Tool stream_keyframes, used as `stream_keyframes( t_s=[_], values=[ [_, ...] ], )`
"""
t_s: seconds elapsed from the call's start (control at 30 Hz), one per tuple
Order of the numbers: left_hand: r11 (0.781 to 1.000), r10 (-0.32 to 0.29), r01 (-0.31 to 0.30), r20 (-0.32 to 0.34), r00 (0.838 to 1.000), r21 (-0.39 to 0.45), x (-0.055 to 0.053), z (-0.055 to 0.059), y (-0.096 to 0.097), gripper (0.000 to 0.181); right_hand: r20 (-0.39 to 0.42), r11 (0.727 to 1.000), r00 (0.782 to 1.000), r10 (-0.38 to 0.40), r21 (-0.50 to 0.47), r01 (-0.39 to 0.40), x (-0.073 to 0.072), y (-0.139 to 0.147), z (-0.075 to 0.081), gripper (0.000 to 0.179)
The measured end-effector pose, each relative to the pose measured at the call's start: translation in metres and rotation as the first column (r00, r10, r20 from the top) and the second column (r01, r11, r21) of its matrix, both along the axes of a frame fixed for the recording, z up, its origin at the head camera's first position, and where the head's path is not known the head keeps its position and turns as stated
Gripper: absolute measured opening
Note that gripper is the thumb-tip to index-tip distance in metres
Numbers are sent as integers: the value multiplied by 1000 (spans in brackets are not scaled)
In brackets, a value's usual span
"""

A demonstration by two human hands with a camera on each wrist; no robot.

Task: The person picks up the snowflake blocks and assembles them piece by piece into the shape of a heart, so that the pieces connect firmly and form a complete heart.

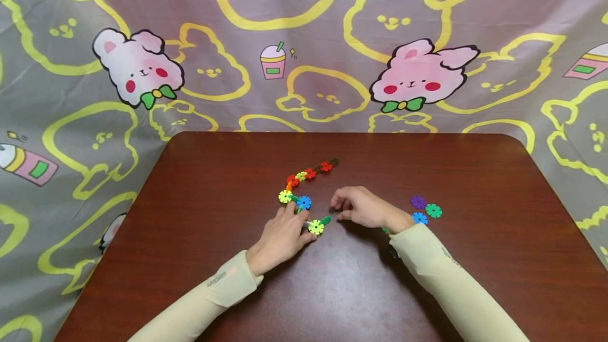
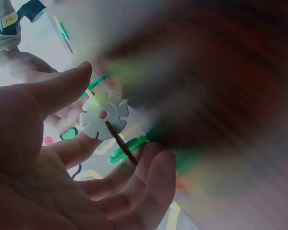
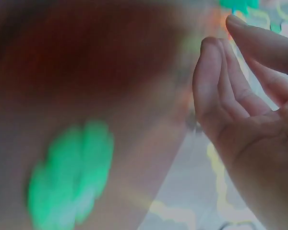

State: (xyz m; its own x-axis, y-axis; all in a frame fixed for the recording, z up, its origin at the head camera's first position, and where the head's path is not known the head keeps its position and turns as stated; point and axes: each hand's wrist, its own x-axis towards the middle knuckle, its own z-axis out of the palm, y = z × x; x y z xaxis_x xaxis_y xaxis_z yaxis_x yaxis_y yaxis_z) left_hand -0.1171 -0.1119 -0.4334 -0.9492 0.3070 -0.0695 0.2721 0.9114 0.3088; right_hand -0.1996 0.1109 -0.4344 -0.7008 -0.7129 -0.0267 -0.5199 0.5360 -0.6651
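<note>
A chain of notched plastic discs [image 1: 310, 173] in red, yellow, orange, blue and green curves over the table. My left hand [image 1: 282, 231] holds its near end, thumb and fingers curled about the linked discs. In the left wrist view, a whitish disc [image 2: 116, 108] sits between thumb and fingers, with a dark disc [image 2: 121, 142] edge-on beside it. A yellow disc [image 1: 315, 227] and a green disc [image 1: 325, 219] form the end nearest my right hand [image 1: 363, 207]. That hand hovers just right of them, fingers loosely bent, a gap between thumb and fingertips and nothing in it.
Loose purple [image 1: 418, 202], green [image 1: 434, 210] and blue [image 1: 420, 218] discs lie right of my right wrist. Another green disc [image 1: 385, 230] is partly hidden under that forearm. The brown table [image 1: 214, 173] ends at a patterned curtain [image 1: 328, 57].
</note>
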Motion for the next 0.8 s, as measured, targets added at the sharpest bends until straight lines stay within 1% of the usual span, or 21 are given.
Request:
stream_keyframes(
  t_s=[0.1,0.17,0.27,0.37,0.47,0.57,0.67,0.8],
  values=[
    [1000,7,-7,-12,1000,5,1,0,-4,30,-24,997,997,-74,18,75,-8,25,5,18],
    [1000,15,-15,-17,1000,3,1,1,-7,30,-48,990,990,-132,36,134,-13,45,7,18],
    [1000,28,-28,-18,999,-1,1,0,-11,31,-63,971,974,-219,81,224,-19,75,11,19],
    [1000,29,-29,-20,999,-8,1,0,-15,33,-65,949,959,-274,145,281,-22,102,14,22],
    [1000,30,-30,-17,999,-4,1,1,-18,37,-51,929,952,-303,206,307,-23,121,16,26],
    [999,32,-32,-15,999,-4,0,1,-20,39,-27,916,949,-315,253,312,-23,134,16,32],
    [999,35,-35,-17,999,-6,-1,2,-21,40,-17,909,950,-312,284,303,-24,141,15,35],
    [999,39,-39,-9,999,-4,-1,2,-21,39,-25,909,952,-304,291,298,-25,145,12,33]
  ],
)
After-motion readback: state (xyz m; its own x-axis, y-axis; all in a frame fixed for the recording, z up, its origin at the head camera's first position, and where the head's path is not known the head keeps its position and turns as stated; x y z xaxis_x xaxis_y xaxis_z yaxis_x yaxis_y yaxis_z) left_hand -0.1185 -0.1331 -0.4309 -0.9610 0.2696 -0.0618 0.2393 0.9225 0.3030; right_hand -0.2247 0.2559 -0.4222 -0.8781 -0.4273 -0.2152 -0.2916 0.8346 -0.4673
